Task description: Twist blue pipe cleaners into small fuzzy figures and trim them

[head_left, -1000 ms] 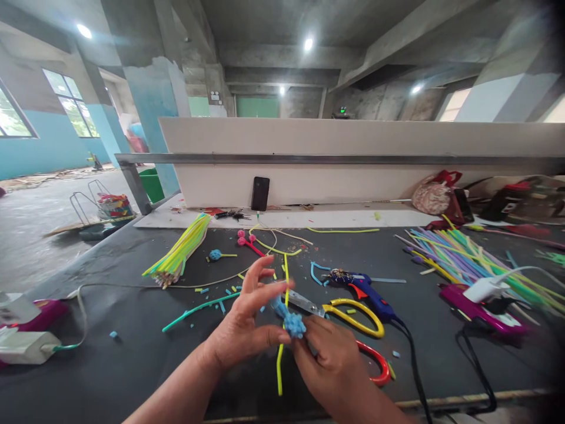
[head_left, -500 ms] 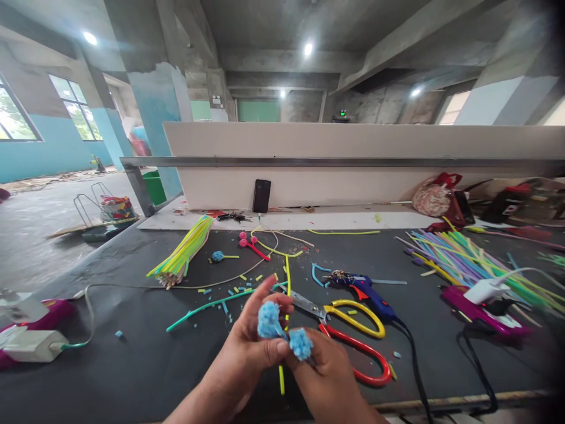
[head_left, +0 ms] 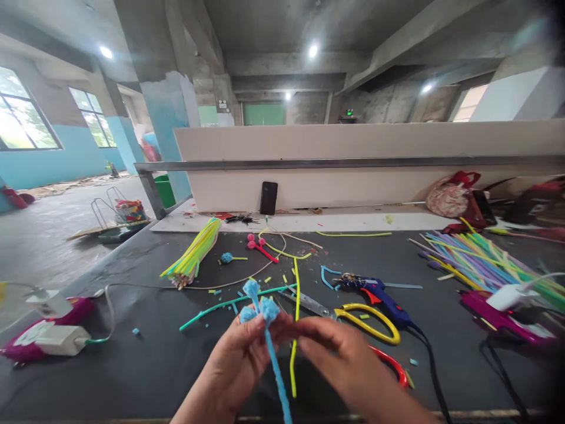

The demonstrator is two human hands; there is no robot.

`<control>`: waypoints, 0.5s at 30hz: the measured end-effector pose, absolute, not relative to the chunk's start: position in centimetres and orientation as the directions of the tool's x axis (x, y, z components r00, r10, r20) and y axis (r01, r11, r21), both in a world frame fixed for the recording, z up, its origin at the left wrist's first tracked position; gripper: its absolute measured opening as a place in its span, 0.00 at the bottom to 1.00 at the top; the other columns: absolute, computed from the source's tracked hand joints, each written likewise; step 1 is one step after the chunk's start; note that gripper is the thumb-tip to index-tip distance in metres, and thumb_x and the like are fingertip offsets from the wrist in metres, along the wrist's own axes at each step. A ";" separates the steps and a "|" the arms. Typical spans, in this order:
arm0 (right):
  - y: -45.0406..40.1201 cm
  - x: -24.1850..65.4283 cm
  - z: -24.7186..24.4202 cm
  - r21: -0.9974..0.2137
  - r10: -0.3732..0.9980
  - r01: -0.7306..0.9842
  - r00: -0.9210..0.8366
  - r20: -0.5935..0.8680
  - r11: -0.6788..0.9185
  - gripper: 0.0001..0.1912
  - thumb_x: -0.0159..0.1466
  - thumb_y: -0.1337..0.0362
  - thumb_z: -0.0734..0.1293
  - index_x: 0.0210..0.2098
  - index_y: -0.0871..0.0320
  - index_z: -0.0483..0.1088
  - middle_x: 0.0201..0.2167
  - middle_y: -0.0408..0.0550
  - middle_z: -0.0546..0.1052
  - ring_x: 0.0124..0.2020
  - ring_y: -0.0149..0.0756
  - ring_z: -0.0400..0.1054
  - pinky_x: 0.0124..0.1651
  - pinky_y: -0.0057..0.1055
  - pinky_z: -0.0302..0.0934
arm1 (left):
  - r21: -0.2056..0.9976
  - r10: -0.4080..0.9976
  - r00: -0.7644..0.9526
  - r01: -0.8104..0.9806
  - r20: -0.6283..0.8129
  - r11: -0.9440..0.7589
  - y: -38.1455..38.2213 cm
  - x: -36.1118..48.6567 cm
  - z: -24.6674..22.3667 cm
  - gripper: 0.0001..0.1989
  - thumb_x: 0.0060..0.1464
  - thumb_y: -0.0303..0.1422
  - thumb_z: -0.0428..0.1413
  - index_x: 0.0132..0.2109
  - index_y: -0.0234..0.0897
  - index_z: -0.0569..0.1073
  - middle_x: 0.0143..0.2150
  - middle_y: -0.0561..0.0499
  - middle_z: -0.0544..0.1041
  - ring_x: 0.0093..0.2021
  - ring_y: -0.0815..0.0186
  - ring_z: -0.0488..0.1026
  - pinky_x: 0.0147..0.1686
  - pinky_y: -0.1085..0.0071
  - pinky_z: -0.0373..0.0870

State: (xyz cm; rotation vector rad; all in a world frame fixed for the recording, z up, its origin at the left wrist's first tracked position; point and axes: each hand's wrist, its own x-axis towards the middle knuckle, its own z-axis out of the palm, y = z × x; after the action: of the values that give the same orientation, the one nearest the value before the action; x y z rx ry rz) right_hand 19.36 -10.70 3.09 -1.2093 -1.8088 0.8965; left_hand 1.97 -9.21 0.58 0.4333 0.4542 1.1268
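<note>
My left hand [head_left: 241,356] is closed on a blue pipe-cleaner piece [head_left: 276,371] with three fuzzy balls at its top. Its long stem slants down toward the table's front edge. Just to the right, my right hand [head_left: 348,356] has its thumb and index finger apart, the fingertips close to the left hand's fingers; nothing shows between them. Beyond the hands lie a yellow pipe cleaner [head_left: 295,306] and a teal pipe cleaner [head_left: 207,315]. Scissors [head_left: 368,321] with one yellow and one red handle lie partly under my right hand.
A blue glue gun [head_left: 379,297] rests right of centre with its cord trailing forward. Pipe-cleaner bundles lie at left [head_left: 194,250] and right [head_left: 481,259]. Purple power strips [head_left: 498,318] sit at both sides. A phone [head_left: 269,198] leans against the back panel [head_left: 353,182].
The blue piece has turned, so its stem now points toward me and three balls show instead of two. My right hand has moved right, away from the balls. The view has shifted slightly.
</note>
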 end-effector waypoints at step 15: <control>-6.2 30.6 -2.1 -0.259 0.982 0.947 -0.179 0.060 0.188 0.32 0.50 0.68 0.64 0.56 0.49 0.64 0.52 0.52 0.71 0.51 0.48 0.67 0.52 0.42 0.61 | 0.385 0.930 0.365 -0.853 -0.043 0.352 -9.0 -0.2 -0.4 0.15 0.41 0.25 0.64 0.39 0.34 0.73 0.29 0.53 0.68 0.22 0.77 0.61 0.21 0.80 0.58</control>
State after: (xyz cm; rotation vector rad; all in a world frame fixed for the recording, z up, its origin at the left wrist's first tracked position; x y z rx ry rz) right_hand 30.55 -6.19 -2.15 -1.8607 -2.2480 0.2396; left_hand -0.22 -8.96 -0.43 0.3214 0.2740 1.1718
